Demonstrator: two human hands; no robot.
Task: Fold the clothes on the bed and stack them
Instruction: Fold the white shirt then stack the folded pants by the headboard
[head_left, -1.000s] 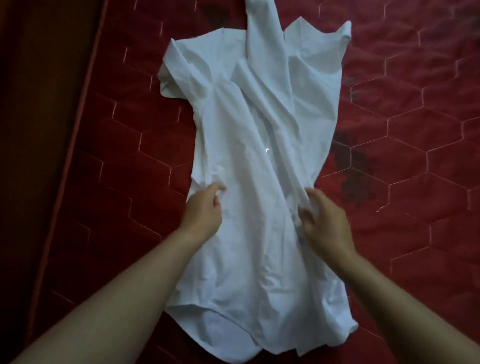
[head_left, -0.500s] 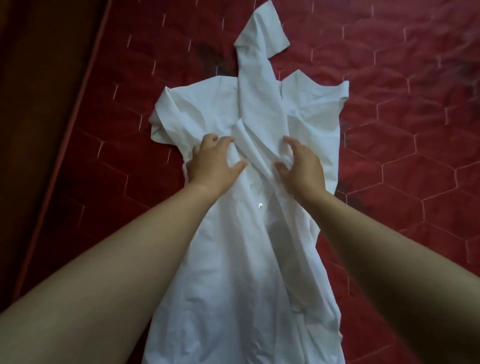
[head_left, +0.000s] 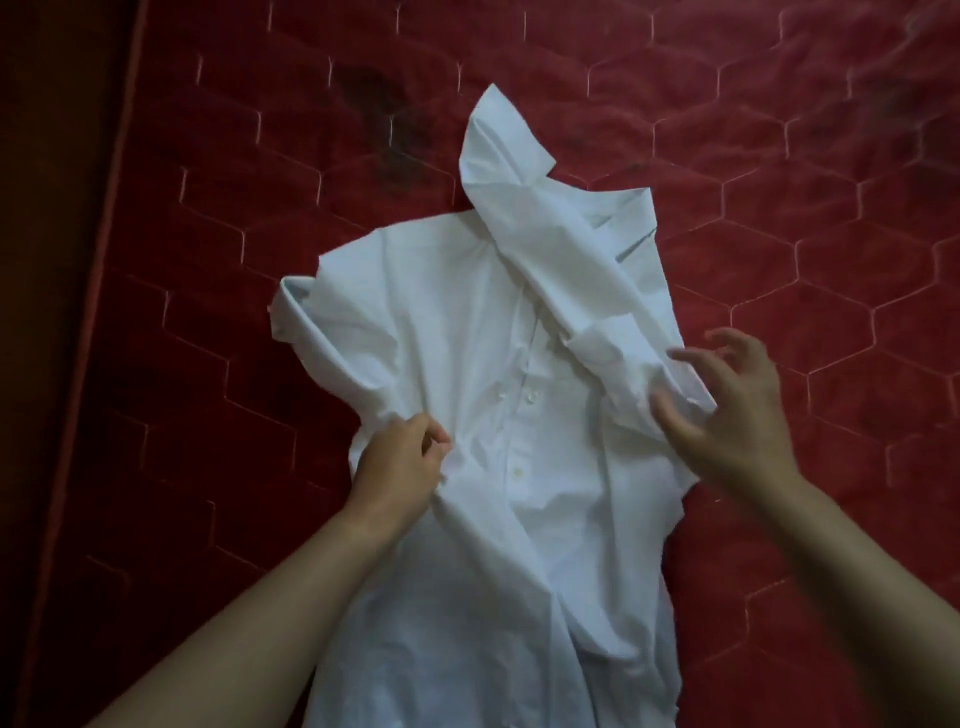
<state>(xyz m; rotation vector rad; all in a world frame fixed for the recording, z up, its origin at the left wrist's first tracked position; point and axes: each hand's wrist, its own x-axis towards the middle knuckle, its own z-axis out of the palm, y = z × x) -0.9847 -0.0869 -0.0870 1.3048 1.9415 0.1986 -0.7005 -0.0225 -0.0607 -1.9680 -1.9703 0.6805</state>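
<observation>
Evidently the white shirt (head_left: 483, 395) is soft and limp; its side is pinched by the left hand (head_left: 400, 462); the right hand (head_left: 727, 415) is spread, ungrasping; seams are best gripped.

The light is dim and soft. My right hand (head_left: 737, 421) is blurred, the white shirt (head_left: 457, 322) looks brightest, the left edge falls into darkness.

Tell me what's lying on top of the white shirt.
A sleeve lies diagonally across the white shirt, and the left hand pinches its side. Buttons show below the sleeve; whatever lies beneath it is covered.
</observation>
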